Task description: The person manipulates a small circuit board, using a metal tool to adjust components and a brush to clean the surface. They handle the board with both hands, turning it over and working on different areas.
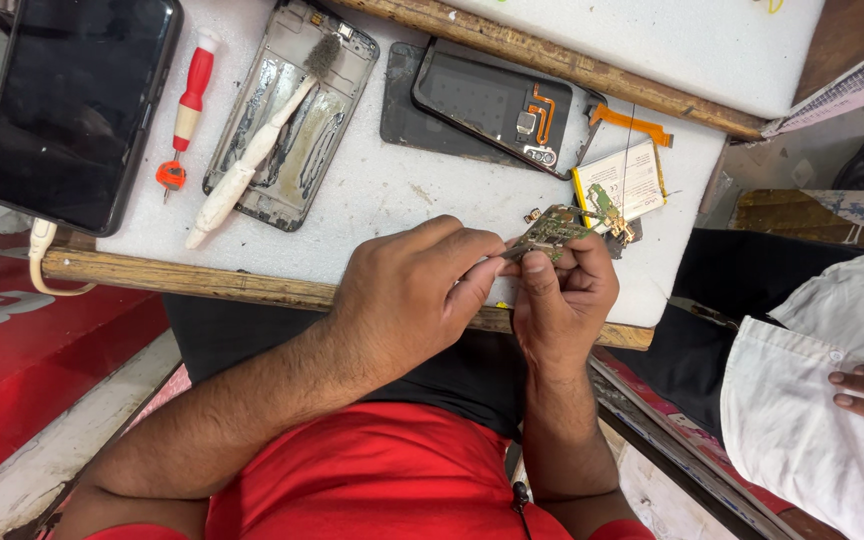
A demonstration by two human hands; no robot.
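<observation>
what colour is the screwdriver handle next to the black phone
Red and white, on the screwdriver, with an orange tip end; seen in the head view.

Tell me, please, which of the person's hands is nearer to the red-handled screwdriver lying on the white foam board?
Left. The left hand is closer to the red-handled screwdriver, which lies up and to its left; the right hand, pinching the small green circuit board, sits farther away.

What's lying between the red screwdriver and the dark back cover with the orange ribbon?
The head view shows an open phone frame, with a white brush resting on it.
</observation>
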